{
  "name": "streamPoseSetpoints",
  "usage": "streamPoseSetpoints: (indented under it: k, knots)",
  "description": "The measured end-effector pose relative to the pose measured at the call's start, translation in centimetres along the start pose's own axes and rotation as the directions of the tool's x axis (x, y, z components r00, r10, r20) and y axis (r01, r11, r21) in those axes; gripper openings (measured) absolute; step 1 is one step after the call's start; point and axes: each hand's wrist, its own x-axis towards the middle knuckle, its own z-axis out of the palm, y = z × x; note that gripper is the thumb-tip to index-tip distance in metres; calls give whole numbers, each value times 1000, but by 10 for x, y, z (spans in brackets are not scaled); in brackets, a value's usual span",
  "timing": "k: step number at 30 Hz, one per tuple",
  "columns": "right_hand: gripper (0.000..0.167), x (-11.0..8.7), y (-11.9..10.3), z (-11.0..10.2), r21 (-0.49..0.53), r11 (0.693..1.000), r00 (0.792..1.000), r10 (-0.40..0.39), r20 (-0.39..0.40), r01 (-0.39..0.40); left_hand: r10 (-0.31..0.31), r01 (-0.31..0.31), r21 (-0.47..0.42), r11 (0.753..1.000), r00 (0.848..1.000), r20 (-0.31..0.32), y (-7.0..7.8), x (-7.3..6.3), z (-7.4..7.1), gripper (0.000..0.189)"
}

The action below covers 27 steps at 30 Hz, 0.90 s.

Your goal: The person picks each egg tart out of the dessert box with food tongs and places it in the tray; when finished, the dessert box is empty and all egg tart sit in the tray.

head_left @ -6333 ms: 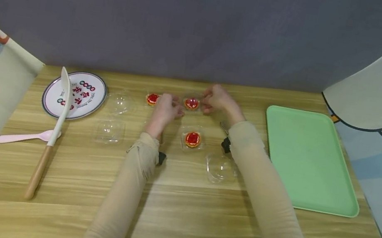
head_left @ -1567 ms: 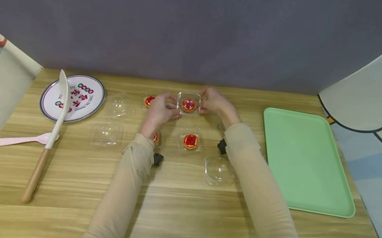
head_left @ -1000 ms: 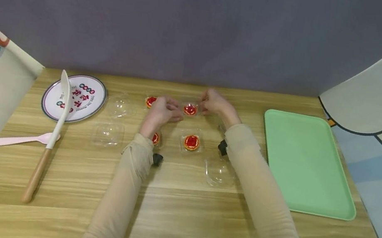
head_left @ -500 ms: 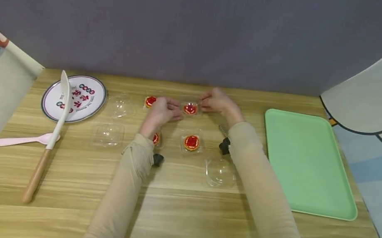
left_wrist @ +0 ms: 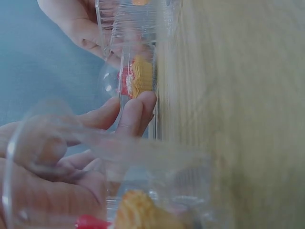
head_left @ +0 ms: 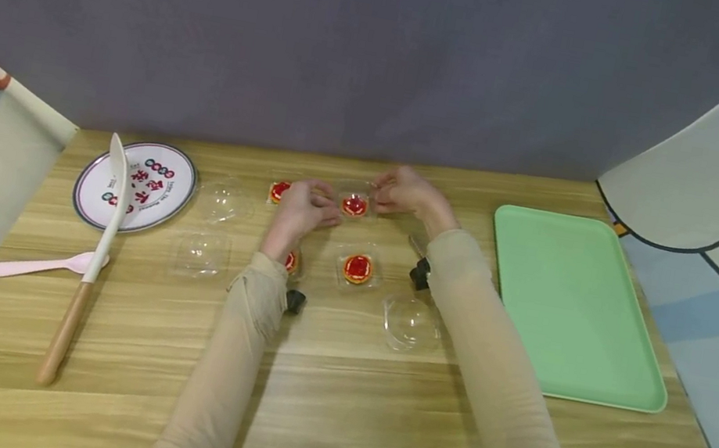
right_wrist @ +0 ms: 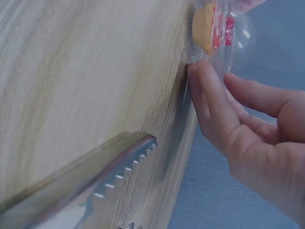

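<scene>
Near the wood-grain surface's [head_left: 335,410] far edge, my left hand [head_left: 303,210] and right hand [head_left: 411,195] pinch opposite sides of a clear domed plastic box [head_left: 354,202] — presumably for even support.

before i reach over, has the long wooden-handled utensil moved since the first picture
No; against the plate, the utensil lies as before, its white part crossing the plate's left half.

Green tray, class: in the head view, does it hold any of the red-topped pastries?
No, the visible red-topped pastries sit in clear plastic containers on the wooden table, left of the green tray.
</scene>
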Motion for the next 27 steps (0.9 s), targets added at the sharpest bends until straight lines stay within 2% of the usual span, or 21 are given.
streamPoseSetpoints:
  k: [18, 27]
  knots:
    - [41, 2, 4, -2, 65, 998, 1000, 12, 11, -12, 10, -11, 35, 999, 1000, 9, 0, 0, 2, 39]
    - [42, 6, 0, -1, 42, 999, 1000, 25, 17, -26, 22, -21, 61, 998, 1000, -10, 0, 0, -1, 41]
